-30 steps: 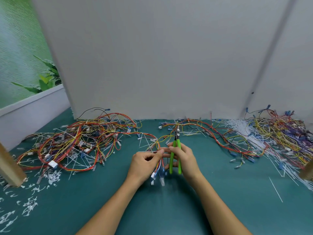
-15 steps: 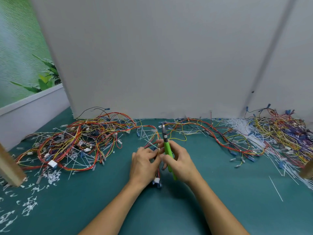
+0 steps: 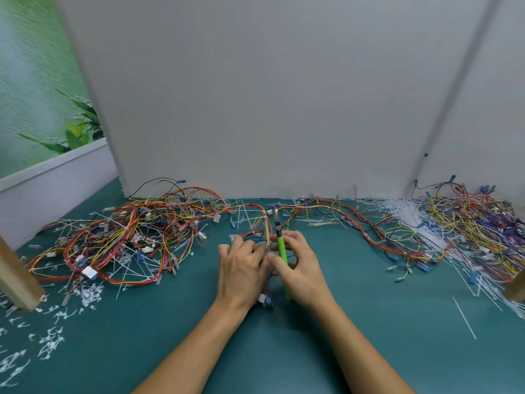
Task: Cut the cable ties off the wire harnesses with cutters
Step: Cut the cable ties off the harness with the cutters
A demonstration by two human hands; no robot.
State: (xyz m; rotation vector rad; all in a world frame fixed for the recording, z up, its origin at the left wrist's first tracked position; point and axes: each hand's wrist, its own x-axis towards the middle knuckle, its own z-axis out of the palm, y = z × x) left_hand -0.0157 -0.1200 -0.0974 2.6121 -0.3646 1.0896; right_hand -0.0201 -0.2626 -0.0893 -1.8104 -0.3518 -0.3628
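Over teal mat (image 3: 369,322), right hand (image 3: 301,268) grips cutters (image 3: 281,248) pointing 12 o'clock; left hand (image 3: 241,268) holds harness (image 3: 265,226) just at their 9 o'clock

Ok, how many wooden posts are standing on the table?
2. One wooden post stands at the left edge of the table, beside white tie scraps; the other wooden post is at the right edge, mostly out of frame. More may be out of view.

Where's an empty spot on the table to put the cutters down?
Bare mat lies between the right arm and the lone tie, and between the left arm and the white scraps. Wire piles crowd the back.
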